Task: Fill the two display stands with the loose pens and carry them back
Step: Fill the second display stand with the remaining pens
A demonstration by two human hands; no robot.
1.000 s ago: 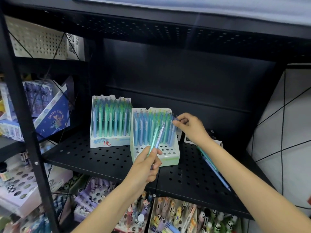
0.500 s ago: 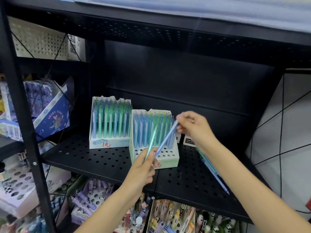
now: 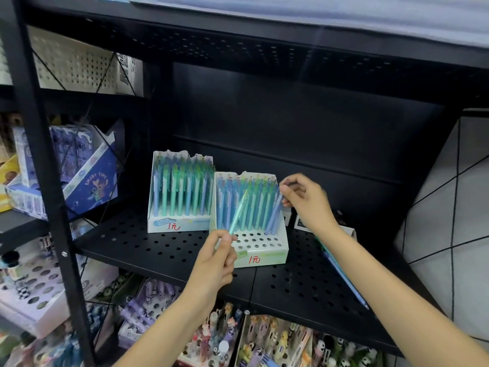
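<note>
Mint pen (image 3: 239, 211) pinched in left hand (image 3: 214, 263), tilted before half-filled stand (image 3: 260, 251). Right hand (image 3: 304, 200) apparently pinching lilac pen (image 3: 273, 216) at stand's right end. Hole may be missed; neighbouring pens knocked askew.

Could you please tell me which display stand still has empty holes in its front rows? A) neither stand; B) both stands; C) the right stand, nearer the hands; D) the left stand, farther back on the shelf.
C: the right stand shows rows of open holes in front of its pens, while the left stand shows no empty holes.
</note>
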